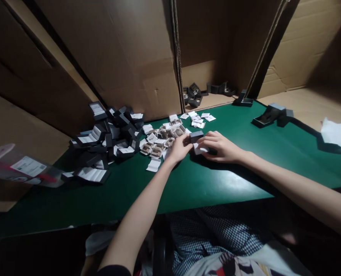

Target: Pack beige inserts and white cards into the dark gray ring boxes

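Just above the green table, my left hand [179,148] is closed on a small dark grey jewelry box [196,135], gripping it from its left side. My right hand [222,147] comes in from the other side, its fingers bent around a white insert [199,149] at the front of the box. Whether the insert sits partly inside the box cannot be made out. Close behind my left hand lies a spread of white and tan inserts [159,141]. Further left rises a heap of open dark boxes with white linings [120,128].
A clear plastic tub [27,168] lies tilted at the left. Cardboard walls [124,57] stand behind the green table [187,188]. More dark boxes [269,115] rest at the right, others [195,94] inside the cardboard recess. White paper [338,134] lies at the far right.
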Available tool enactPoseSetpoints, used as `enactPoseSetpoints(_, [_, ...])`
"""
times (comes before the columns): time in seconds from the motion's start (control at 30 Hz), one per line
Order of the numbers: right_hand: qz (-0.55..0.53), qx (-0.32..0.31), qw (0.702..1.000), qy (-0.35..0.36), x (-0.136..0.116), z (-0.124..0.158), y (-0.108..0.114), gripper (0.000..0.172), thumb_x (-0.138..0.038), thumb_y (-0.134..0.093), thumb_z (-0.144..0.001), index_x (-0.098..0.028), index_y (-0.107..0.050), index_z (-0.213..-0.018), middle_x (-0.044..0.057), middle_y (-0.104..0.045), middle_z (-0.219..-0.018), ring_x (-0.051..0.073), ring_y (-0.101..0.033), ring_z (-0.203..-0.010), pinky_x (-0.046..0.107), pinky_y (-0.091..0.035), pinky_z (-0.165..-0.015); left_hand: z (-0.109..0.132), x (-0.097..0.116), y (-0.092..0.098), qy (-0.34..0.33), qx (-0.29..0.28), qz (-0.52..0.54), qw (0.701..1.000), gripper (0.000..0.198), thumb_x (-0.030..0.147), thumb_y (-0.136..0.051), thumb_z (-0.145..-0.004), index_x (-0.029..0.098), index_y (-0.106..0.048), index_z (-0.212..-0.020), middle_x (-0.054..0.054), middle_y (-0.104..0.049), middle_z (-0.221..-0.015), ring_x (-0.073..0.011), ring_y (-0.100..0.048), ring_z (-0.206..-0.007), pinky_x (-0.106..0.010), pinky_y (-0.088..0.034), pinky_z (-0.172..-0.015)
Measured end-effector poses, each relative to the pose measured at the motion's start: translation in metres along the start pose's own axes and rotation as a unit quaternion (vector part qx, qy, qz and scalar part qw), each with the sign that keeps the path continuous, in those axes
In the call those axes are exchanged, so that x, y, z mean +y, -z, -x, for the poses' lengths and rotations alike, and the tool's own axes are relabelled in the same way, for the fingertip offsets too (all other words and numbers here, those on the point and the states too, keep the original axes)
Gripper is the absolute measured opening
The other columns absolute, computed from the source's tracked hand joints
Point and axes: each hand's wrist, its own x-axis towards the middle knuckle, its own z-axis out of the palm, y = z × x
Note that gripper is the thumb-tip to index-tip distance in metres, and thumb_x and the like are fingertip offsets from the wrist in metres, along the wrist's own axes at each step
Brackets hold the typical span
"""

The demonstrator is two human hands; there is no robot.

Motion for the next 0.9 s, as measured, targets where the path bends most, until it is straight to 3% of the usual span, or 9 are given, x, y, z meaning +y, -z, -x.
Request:
enactPoseSetpoints(0.17, [-0.026, -0.002, 0.999, -0.020, -0.0013, 0.0012, -0.0003, 0.037, -0.022, -0.055, -0.080, -0.020, -0.052, -0.117, 0.009, -0.065, -0.106, 0.024, -0.052, -0.090, 0.038, -0.039, -0.078, -0.0017, 0.0019, 0.0019, 0.032, -0.008, 0.049, 0.998, 0.029, 0.002, -0.057, -0.067, 0.011, -0.061, -0.094, -0.007, -0.068, -0.093, -0.0194, -0.064, -0.092, -0.034, -0.050, -0.088])
enactPoseSetpoints(0.47, [-0.053, -0.002, 0.998, -0.041, -0.0014, 0.0014, -0.0020, 0.031, -0.028, -0.055, -0.085, -0.020, -0.055, -0.114, 0.010, -0.064, -0.104, 0.024, -0.051, -0.089, 0.041, -0.042, -0.079, -0.0026, 0.0021, 0.0044, 0.036, -0.018, 0.062, 0.997, 0.026, 0.004, -0.059, -0.066, 0.010, -0.061, -0.090, -0.006, -0.067, -0.091, -0.0187, -0.064, -0.088, -0.036, -0.049, -0.087])
enactPoseSetpoints(0.6, [-0.048, 0.009, 0.998, -0.028, -0.0020, 0.0018, -0.0049, 0.032, -0.026, -0.054, -0.085, -0.020, -0.055, -0.117, 0.011, -0.063, -0.103, 0.024, -0.051, -0.088, 0.042, -0.045, -0.078, -0.0024, 0.0036, 0.0050, 0.034, -0.026, 0.054, 0.998, 0.028, 0.004, -0.058, -0.066, 0.010, -0.062, -0.092, -0.007, -0.068, -0.093, -0.0193, -0.063, -0.092, -0.035, -0.049, -0.089])
enactPoseSetpoints(0.77, [-0.058, 0.033, 0.998, -0.003, -0.0014, 0.0023, -0.0088, 0.037, -0.022, -0.053, -0.086, -0.022, -0.052, -0.123, 0.012, -0.057, -0.116, 0.024, -0.051, -0.097, 0.042, -0.049, -0.081, -0.0033, 0.0029, 0.0044, 0.029, -0.031, 0.051, 0.998, 0.033, 0.003, -0.055, -0.066, 0.010, -0.062, -0.097, -0.007, -0.068, -0.096, -0.0194, -0.063, -0.094, -0.034, -0.049, -0.089])
enactPoseSetpoints(0.9, [-0.041, 0.038, 0.998, -0.006, -0.0004, 0.0025, -0.0093, 0.035, -0.023, -0.054, -0.086, -0.020, -0.055, -0.121, 0.012, -0.060, -0.110, 0.023, -0.052, -0.092, 0.041, -0.048, -0.078, -0.0030, 0.0032, 0.0030, 0.022, -0.027, 0.047, 0.998, 0.034, 0.003, -0.053, -0.067, 0.010, -0.062, -0.099, -0.007, -0.068, -0.097, -0.0191, -0.063, -0.095, -0.032, -0.049, -0.089])
